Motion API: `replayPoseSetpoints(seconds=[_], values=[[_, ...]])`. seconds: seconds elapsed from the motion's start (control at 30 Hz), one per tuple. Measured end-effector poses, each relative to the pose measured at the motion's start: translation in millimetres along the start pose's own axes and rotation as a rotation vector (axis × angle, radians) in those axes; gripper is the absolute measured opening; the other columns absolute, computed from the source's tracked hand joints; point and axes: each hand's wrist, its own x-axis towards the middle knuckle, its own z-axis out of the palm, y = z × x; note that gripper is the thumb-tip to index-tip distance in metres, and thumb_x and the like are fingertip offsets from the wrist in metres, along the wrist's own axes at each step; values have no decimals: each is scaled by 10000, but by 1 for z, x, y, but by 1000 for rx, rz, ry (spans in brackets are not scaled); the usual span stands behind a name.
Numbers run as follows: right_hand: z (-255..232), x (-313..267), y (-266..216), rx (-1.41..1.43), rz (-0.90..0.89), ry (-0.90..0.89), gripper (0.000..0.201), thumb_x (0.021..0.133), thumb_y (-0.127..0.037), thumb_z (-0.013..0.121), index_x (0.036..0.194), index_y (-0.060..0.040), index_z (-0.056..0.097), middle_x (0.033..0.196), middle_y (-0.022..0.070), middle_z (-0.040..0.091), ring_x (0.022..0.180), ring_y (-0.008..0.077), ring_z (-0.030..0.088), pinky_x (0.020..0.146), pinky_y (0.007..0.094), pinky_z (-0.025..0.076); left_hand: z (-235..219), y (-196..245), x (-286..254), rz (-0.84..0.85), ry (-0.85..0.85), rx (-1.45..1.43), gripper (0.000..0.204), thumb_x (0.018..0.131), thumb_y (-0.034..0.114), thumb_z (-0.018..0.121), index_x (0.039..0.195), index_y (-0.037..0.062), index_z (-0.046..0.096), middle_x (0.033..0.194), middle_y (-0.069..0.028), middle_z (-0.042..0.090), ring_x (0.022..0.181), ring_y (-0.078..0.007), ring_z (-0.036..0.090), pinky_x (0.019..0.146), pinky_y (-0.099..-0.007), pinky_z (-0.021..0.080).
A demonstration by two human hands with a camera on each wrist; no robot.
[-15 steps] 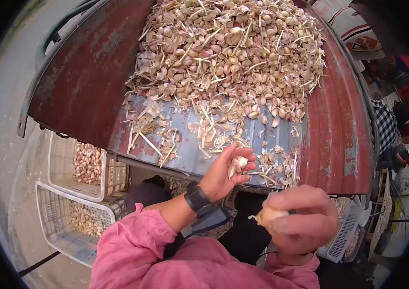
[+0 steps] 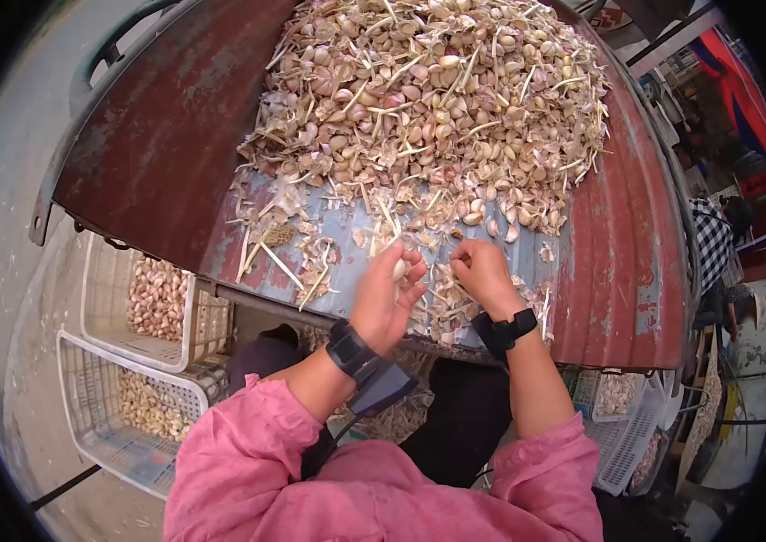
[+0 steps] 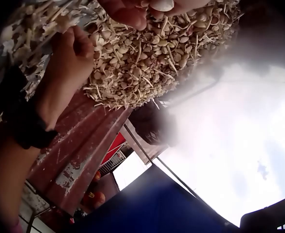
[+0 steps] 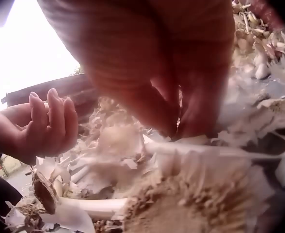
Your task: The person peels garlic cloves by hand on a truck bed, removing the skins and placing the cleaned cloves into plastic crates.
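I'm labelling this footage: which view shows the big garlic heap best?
The head view: most of the garlic heap shows, cropped only at the top. The left wrist view shows part, tilted; the right wrist view, just a piece at upper right.

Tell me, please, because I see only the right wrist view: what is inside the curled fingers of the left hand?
Observer: The head view shows a pale garlic clove in the left hand.
Operator: Thank you. Which containers are near the person's left side?
Observer: Two white crates, an upper one with pinkish cloves and a lower one with paler cloves.
Operator: And is something worn on the wrist of the right hand?
Observer: Yes, a black band goes around it.
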Motion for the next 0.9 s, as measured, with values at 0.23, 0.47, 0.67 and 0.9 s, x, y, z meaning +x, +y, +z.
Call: replayPoseSetpoints(seconds=[0.23,0.47,0.67,0.9], values=[[-12,-14,5,204,122,-35,88,653,-40,566,728,4,574,675,127,586,642,234,581,596,313,459,-6,-7,2,-22,-85,-4,184,863,262,478,837,83,511,798,-15,565,676,-85,569,572,-216,482],[-19,-19,7,117,158,-48,217,655,-56,589,863,7,579,665,106,584,592,186,571,567,283,454,-5,-12,2,-12,-63,-18,193,875,245,436,854,66,507,854,-43,555,779,-128,566,668,-262,487],[-31,-26,-38,667,201,-79,277,667,-125,658,892,11,572,710,87,581,590,125,556,528,246,436,2,-14,-7,-178,-28,-35,180,861,217,429,913,59,497,898,-65,545,790,-152,551,621,-243,460],[-2,26,19,329,128,-35,202,752,-121,612,882,28,568,759,61,584,646,109,567,565,242,474,-5,-15,8,-213,-159,-93,144,856,216,447,860,73,468,826,-47,517,580,-91,443,395,-175,315]])
